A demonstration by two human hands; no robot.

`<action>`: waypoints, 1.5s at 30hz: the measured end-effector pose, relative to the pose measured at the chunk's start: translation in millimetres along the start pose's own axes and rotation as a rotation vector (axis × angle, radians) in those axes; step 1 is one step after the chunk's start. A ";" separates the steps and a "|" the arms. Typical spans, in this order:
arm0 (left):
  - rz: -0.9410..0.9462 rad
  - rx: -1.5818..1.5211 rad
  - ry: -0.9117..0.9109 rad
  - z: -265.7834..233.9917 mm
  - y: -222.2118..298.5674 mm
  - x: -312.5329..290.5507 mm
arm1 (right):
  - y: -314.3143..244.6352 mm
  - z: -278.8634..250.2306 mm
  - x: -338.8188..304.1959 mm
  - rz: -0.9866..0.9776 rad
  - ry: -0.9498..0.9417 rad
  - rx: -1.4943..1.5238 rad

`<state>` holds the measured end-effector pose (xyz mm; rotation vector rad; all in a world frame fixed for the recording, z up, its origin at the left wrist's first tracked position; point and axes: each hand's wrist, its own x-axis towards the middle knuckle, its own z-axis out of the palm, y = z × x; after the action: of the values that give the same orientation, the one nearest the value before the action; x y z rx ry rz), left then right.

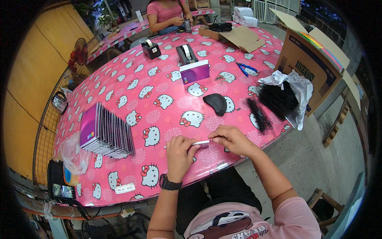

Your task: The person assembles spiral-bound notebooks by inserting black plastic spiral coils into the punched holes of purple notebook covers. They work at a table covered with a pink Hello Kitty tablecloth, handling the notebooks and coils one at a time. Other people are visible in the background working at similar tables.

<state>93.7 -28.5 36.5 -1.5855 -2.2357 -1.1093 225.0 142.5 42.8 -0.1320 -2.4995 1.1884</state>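
Note:
Close to the table's near edge, my left hand (181, 153) grips a small purple spiral-type notebook (203, 144), seen nearly edge-on with its white page edges up. My right hand (230, 139) is closed in a pinch at the notebook's right end; whether a thin coil sits between those fingertips is too small to tell. Beyond the hands lies a black rounded pouch (215, 104). To the right, loose black spiral coils (259, 115) lie beside a larger heap of coils (278, 99) in white wrapping (304, 89). Another purple notebook (195, 71) stands upright farther back.
Spiral-bound purple notebooks (107, 131) are stacked at left, by a plastic bag (75, 155) and phone (63, 191). Two tape dispensers (151, 49) (187, 53), blue-handled pliers (246, 69) and flat cardboard (242, 38) lie farther back. A large carton (306, 63) stands right; another person (165, 16) works across the table.

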 end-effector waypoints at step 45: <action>0.140 -0.048 -0.213 7.4 2.8 9.5 | 97.9 -19.6 74.6 0.018 -0.062 -0.497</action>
<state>94.1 -16.2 37.7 -1.9299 -2.1967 -1.0066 155.9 237.3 0.7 -0.2475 -2.8017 0.5605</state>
